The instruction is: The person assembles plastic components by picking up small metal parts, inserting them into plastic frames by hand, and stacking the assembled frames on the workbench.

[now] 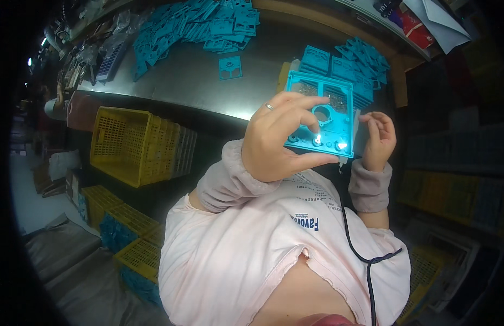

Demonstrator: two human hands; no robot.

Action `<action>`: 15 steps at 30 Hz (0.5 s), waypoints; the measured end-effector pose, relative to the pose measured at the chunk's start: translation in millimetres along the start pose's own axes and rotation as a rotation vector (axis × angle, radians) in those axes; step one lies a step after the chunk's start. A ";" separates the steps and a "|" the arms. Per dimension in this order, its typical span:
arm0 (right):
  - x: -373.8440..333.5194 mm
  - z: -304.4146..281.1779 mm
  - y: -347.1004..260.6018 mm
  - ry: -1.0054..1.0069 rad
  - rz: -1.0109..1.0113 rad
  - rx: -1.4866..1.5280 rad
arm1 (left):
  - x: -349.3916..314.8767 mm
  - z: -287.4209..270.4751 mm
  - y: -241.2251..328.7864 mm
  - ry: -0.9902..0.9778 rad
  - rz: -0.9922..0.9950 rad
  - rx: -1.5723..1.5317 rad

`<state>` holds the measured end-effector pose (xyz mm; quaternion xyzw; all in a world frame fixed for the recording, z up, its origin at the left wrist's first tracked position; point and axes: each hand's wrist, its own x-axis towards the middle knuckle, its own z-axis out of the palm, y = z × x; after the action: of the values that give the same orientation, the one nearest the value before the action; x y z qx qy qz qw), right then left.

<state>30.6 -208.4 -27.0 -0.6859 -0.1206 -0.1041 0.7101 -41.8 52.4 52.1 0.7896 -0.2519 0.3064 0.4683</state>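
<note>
A turquoise plastic panel with a round hole and window-like openings is tilted up in front of my chest. My left hand, a ring on one finger, grips it from the left. Its thumb lies along the lower edge, and its bent fingers reach over the face near the hole. Two bright spots shine on the lower part of the panel. Beside the right edge, my right hand is curled with thumb and fingers close together. What it holds, if anything, is hidden. Below the panel hangs a black cable.
Many turquoise panels lie heaped on the metal table; one panel lies apart. More panels are stacked behind my hands. Yellow crates stand at left, with others below holding turquoise parts. A person's arm shows far left.
</note>
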 end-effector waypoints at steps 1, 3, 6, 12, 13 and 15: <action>0.1 -0.7 5.9 0.010 0.054 0.045 | 4.0 1.8 -2.5 -0.039 -0.002 -0.027; 2.1 -3.2 14.3 -0.019 0.102 0.037 | 12.0 9.3 -4.4 -0.049 -0.049 -0.093; 9.5 -11.0 29.2 -0.065 0.130 0.009 | 21.4 24.3 -7.4 -0.046 -0.144 -0.274; 26.5 -45.4 68.6 -0.096 0.140 -0.047 | 42.4 48.0 -14.6 -0.070 -0.251 -0.494; 27.0 -52.9 76.7 -0.095 0.186 -0.033 | 44.9 51.3 -15.9 -0.075 -0.256 -0.532; 28.0 -60.4 85.3 -0.097 0.231 -0.017 | 50.1 56.3 -17.3 -0.084 -0.276 -0.553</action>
<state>85.6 -265.1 -101.0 -0.7056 -0.0741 0.0108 0.7046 18.3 4.1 57.0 0.6709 -0.2351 0.1269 0.6918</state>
